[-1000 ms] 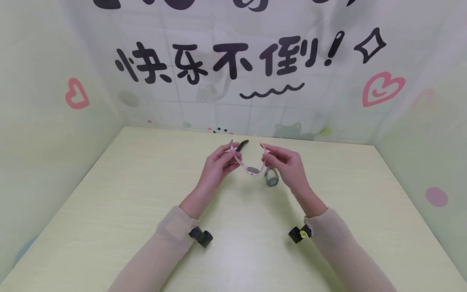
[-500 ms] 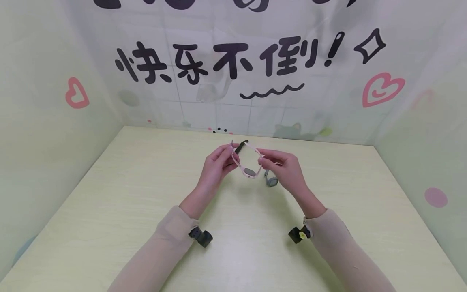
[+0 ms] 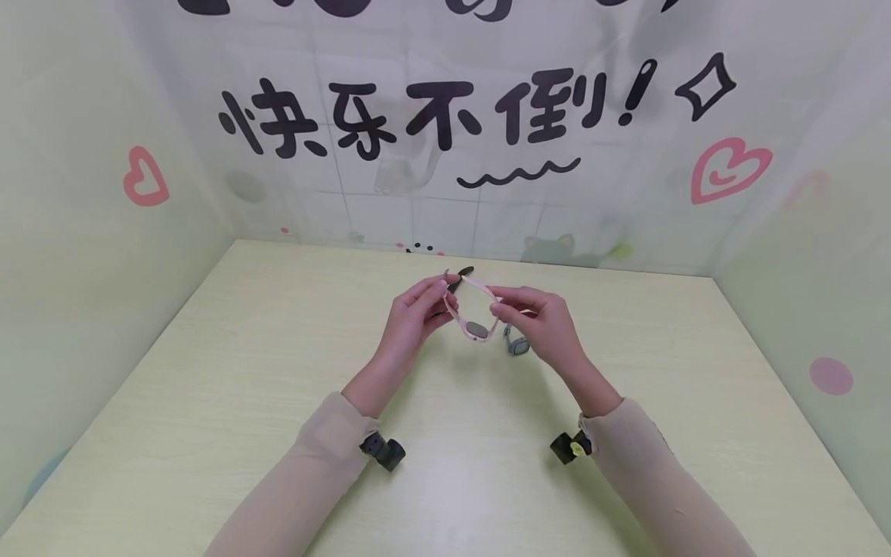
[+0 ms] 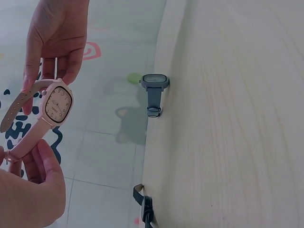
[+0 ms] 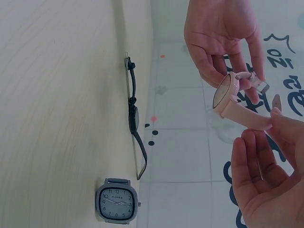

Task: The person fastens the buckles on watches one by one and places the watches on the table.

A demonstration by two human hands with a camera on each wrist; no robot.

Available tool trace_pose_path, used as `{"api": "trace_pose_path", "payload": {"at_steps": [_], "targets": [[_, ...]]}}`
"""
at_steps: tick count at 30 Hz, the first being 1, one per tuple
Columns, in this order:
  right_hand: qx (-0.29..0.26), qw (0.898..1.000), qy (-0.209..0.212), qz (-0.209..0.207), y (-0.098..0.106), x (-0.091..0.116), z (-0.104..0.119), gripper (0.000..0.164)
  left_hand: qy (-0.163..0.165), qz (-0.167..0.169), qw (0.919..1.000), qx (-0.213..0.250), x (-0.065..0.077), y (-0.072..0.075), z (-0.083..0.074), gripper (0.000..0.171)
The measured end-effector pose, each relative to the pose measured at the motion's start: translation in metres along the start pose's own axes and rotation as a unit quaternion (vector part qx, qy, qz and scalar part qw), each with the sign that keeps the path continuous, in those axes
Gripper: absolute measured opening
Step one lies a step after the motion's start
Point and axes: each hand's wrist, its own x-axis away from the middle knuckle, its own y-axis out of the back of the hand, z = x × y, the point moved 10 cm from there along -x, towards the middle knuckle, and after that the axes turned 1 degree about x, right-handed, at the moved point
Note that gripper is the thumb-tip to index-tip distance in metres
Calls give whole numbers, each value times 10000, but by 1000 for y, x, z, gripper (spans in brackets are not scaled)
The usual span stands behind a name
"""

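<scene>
A pink wristwatch (image 3: 477, 331) is held above the table between both hands, its band bent into a loop. My left hand (image 3: 412, 313) pinches the buckle end of the strap, and the metal buckle (image 5: 261, 87) shows in the right wrist view. With thumb and fingers my right hand (image 3: 539, 313) grips the other strap, which has a row of holes (image 4: 18, 103); its tip points toward the buckle side. The pink square dial (image 4: 58, 104) faces the left wrist camera. In the head view the watch back shows grey.
A grey square wristwatch (image 5: 116, 202) stands on the table (image 3: 445, 480) beside my right hand. Behind my left hand lies a black-strapped wristwatch (image 5: 134, 116), partly hidden in the head view. A printed curtain (image 3: 445, 201) borders the table's back edge.
My right hand has moved slightly left, bringing the holed strap's tip across toward the buckle and closing up the loop. My left hand has stayed nearly still.
</scene>
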Motion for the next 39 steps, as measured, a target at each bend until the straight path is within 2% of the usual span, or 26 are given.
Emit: {"api": "trace_pose_path", "payload": {"at_steps": [12, 39], "targets": [[79, 9998, 183, 27, 0, 0, 6, 26, -7, -17, 9999, -158, -2, -1, 0, 34], [246, 9996, 153, 34, 0, 1, 8, 26, 25, 136, 9974, -703, -1, -6, 4, 34]]}}
